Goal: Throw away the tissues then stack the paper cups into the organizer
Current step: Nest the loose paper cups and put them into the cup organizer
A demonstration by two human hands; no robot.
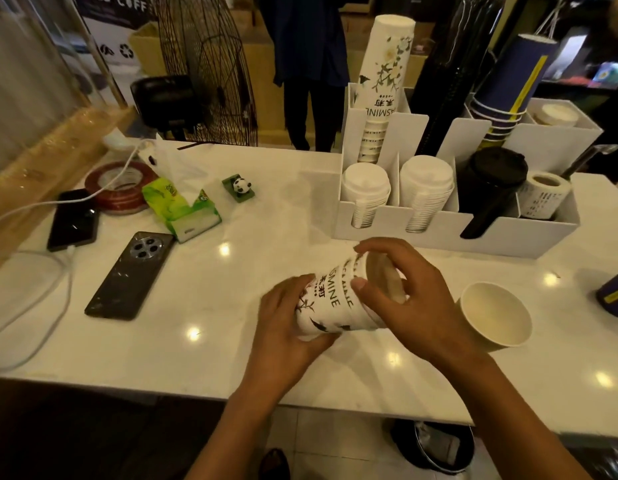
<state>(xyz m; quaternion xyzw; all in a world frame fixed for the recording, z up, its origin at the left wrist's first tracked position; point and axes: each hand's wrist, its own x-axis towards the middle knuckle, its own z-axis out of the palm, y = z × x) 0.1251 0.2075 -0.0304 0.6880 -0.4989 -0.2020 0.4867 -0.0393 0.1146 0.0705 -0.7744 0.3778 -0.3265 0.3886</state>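
left hand (pixel 287 320) curled round base of nested white printed cups (pixel 338 299), lying sideways on counter (pixel 231 341) | right hand (pixel 404 299) pinching their rims | risk: uneven push jams or crushes rims | plain cup (pixel 494 317) tipped just right of fingers | organizer (pixel 508 237) beyond fingertips, well stocked

Single head-worn wide-angle view, steeply down and forward, close over the counter (pixel 231 334).

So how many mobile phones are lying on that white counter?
2. A dark phone with a round camera cluster lies face down left of the hands; a black phone on a white charging cable lies at the left edge.
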